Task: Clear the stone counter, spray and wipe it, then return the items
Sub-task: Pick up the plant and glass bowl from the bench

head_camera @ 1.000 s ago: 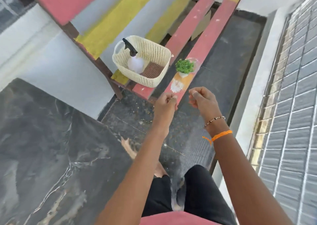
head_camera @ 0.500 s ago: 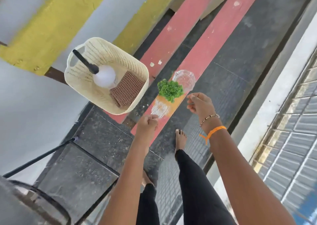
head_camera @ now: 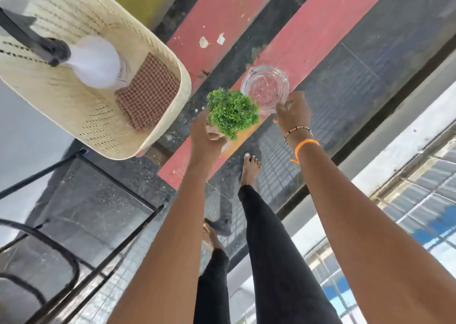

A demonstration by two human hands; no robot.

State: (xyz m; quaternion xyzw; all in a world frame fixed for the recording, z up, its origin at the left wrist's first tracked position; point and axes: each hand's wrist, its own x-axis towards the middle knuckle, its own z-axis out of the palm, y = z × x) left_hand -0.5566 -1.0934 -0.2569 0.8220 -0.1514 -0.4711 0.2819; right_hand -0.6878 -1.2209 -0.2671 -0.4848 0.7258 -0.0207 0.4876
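The plant [head_camera: 232, 112] hides its own pot and the left hand's [head_camera: 206, 136] fingers.

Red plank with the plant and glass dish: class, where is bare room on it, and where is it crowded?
Bare: the red plank beyond the glass dish, and its near end below the left hand. Crowded: where the plant and dish meet, with the right hand there.

Bright, even daylight fills the frame, strongest at the lower right. The spray bottle [head_camera: 95, 62] at upper left is blown out white and smeared with motion blur. Wide-angle distortion bends lines at the edges; shadows are soft.
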